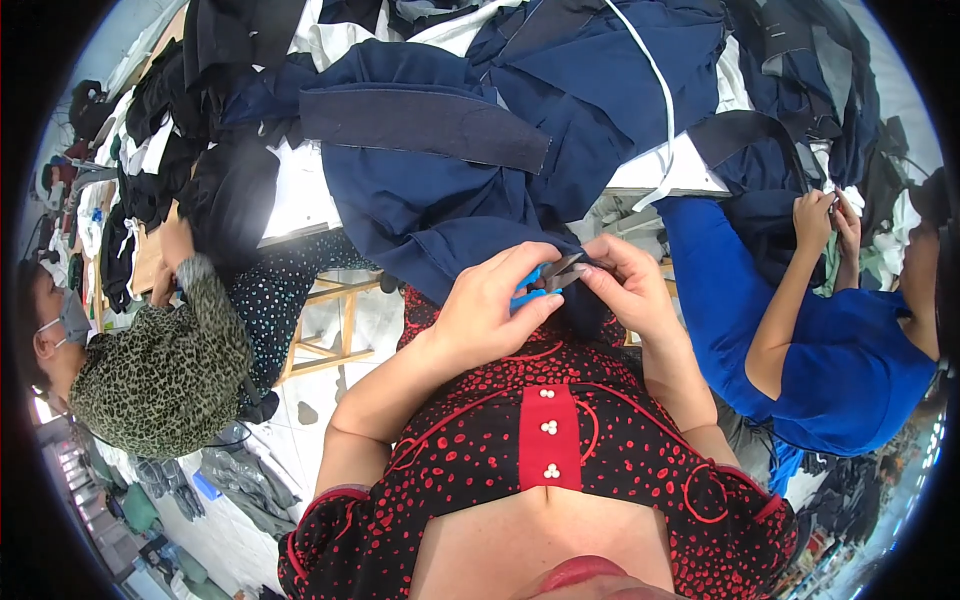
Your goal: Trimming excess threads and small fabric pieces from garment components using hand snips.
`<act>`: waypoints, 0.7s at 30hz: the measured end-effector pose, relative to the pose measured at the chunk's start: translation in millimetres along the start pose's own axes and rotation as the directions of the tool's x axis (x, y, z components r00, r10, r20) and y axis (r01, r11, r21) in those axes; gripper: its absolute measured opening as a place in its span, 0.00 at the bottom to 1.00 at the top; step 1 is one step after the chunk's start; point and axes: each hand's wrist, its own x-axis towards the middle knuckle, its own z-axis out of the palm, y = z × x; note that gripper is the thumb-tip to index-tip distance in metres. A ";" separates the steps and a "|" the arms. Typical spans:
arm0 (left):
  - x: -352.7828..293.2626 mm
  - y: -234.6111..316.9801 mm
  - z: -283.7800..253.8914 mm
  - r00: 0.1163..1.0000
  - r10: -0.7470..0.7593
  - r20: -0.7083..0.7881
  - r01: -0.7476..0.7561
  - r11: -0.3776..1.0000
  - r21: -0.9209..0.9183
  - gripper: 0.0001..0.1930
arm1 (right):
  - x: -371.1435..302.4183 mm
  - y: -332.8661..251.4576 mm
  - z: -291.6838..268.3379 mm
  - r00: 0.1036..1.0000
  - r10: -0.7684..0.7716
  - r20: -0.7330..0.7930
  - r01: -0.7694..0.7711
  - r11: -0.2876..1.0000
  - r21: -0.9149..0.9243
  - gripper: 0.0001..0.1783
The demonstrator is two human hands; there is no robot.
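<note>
My left hand (492, 305) is wrapped round a pair of thread snips (527, 291) with blue handles. Their grey blades stand apart and point toward my right hand (636, 288). Between its thumb and fingers, that hand pinches an edge of a navy blue garment (430, 205). The blade tips are close to the pinched edge; whether they touch it I cannot tell. From my hands the cloth runs up onto the white table (300, 190), with a dark waistband-like strip (420, 125) lying across it.
Navy and black garments are heaped over the table. A white cord (660, 85) hangs across the pile. On my left sits a co-worker in a patterned top (150, 370); on my right, another in blue (840, 370) handles dark cloth. A wooden stool (345, 330) stands below the table.
</note>
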 end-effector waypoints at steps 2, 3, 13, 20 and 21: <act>0.1 -0.8 1.6 0.999 0.022 -0.029 -0.023 1.000 -0.006 0.16 | -0.7 2.5 0.3 1.000 0.000 0.000 0.000 1.000 -0.009 0.03; -0.5 -1.2 1.0 1.000 0.005 -0.014 -0.005 1.000 -0.025 0.15 | -1.1 3.3 0.3 1.000 0.002 -0.001 -0.002 1.000 -0.018 0.03; -2.7 -8.6 5.8 0.996 -0.082 0.045 0.090 0.973 -0.211 0.11 | -3.1 -5.3 -0.4 0.999 0.031 0.020 -0.031 0.999 -0.012 0.04; 0.3 -4.5 0.8 0.980 -0.181 0.082 0.196 0.946 -0.256 0.11 | -3.0 -4.1 -1.0 0.995 0.078 0.054 -0.082 0.993 0.084 0.04; 0.2 -4.1 0.4 0.986 -0.155 0.061 0.166 0.956 -0.241 0.12 | -2.5 -3.9 -0.8 0.993 0.106 0.060 -0.114 0.981 0.156 0.04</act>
